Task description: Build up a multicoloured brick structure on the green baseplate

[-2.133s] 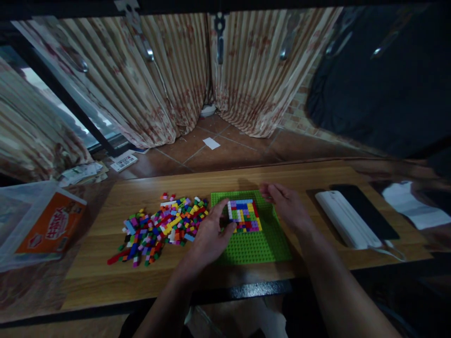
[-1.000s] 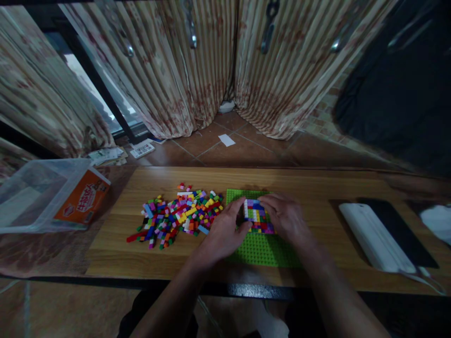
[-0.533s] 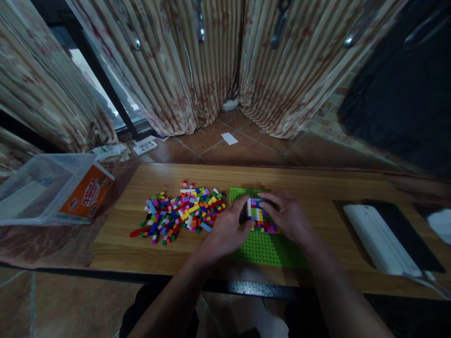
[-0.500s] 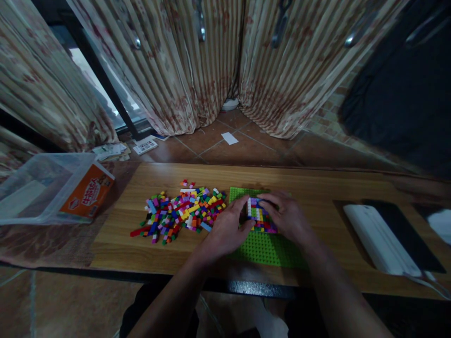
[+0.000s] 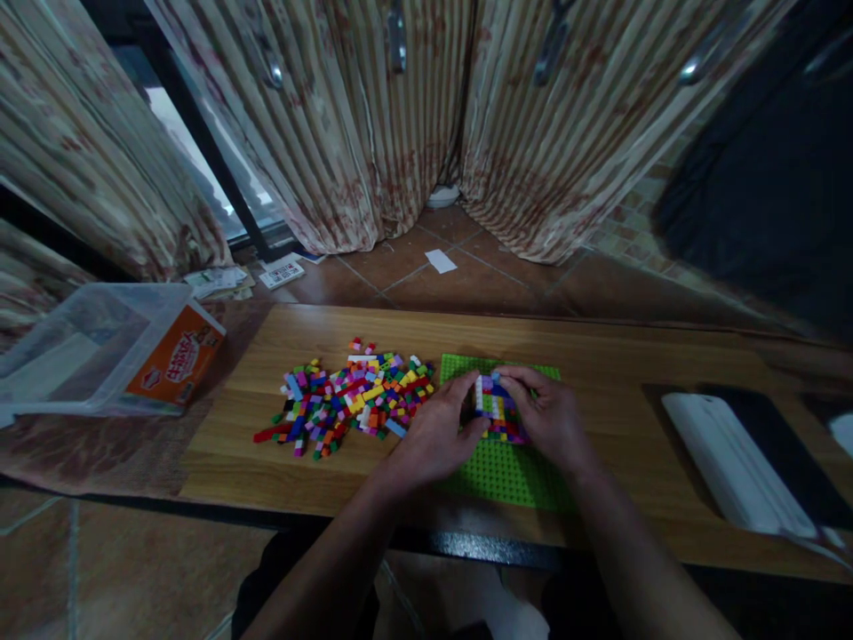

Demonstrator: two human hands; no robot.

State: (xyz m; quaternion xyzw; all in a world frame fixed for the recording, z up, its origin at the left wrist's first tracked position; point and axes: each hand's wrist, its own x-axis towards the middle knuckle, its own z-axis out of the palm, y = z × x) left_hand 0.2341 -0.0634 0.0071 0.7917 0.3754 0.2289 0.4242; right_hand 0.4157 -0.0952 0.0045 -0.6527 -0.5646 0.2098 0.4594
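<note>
Green baseplate (image 5: 503, 480) in the head view carries the brick panel (image 5: 491, 406) between the left hand (image 5: 438, 429), thumb and fingers apart, and the right hand (image 5: 552, 416), fingertips at a light-blue brick (image 5: 495, 378), grip unclear, apparently fitting it, which would next call for squared-up pressing.

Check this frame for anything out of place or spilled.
A white sheet, probably paper, lies by itself on the floor beyond the table, as if dropped. The loose brick heap beside the green baseplate looks deliberate, not spilled.
</note>
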